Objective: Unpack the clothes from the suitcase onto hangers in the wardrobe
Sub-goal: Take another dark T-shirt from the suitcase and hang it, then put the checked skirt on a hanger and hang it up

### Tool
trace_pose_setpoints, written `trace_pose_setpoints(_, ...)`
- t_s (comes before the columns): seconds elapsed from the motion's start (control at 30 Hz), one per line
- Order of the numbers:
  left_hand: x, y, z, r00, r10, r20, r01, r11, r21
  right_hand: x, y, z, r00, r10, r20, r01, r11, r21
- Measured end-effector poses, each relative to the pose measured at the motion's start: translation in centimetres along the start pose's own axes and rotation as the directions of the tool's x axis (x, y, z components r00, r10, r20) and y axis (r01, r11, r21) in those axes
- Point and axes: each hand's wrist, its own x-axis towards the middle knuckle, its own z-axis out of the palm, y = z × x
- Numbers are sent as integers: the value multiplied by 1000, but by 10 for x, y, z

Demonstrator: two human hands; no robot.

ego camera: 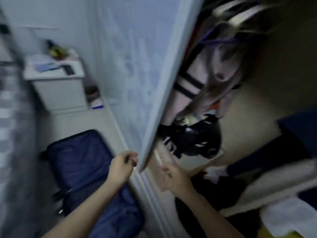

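Observation:
A navy suitcase (80,160) lies on the floor at lower left, its lid down. The pale wardrobe door (145,74) stands ajar in the middle of the blurred view. Behind it, a pink garment with black stripes (202,74) hangs from a purple hanger (214,40). My left hand (123,164) hovers above the suitcase, right beside the door's lower corner, with its fingers curled in and nothing visible in them. My right hand (173,177) is at the wardrobe opening with loosely bent fingers and holds nothing.
A shiny black bag (193,140) sits on the wardrobe floor. Folded dark and white clothes (274,177) are stacked at the lower right. A white bedside cabinet (58,86) with clutter on top stands at the back left. Checked bedding (10,117) runs along the left edge.

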Motion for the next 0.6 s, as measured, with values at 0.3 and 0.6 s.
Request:
trace_pose_setpoints(0.3,-45,-96,-121,819,-333,-466,356,934,-41,56,-46,110,897,-201,394,175,979,102)
trace_pose_setpoints(0.6,-58,-150,-102,745,-489,-454,461,869,-181,82,-15,163,831,-35,555,-60,986,153)
